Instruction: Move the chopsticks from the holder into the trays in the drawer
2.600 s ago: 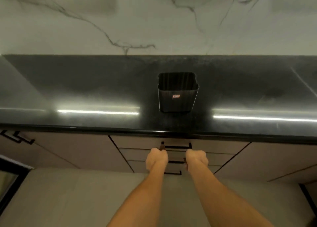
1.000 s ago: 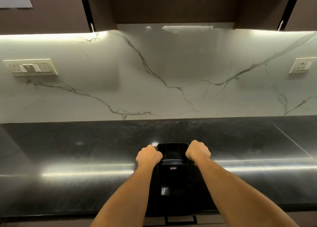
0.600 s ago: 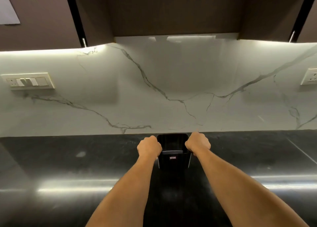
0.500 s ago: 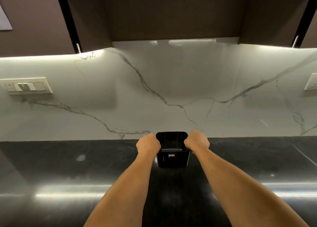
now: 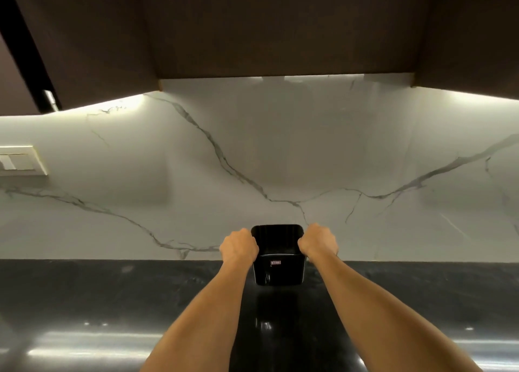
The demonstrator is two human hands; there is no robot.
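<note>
The black chopstick holder (image 5: 278, 270) is a square tub with a small label on its front. It is in the middle of the view, over the dark countertop (image 5: 112, 293) near the wall. My left hand (image 5: 238, 246) is closed on its upper left side and my right hand (image 5: 318, 241) is closed on its upper right side. The holder's inside looks dark, and no chopsticks show in it. Whether its base touches the counter I cannot tell. The drawer and its trays are out of view.
A white marble backsplash (image 5: 280, 160) rises behind the counter. Dark wall cabinets (image 5: 280, 26) hang overhead with lit strips under them. A switch plate (image 5: 19, 160) sits on the wall at the far left.
My hands left the drawer handle below the counter and closed on the holder's two sides. The holder now sits farther back toward the wall, and my view has tilted up.
</note>
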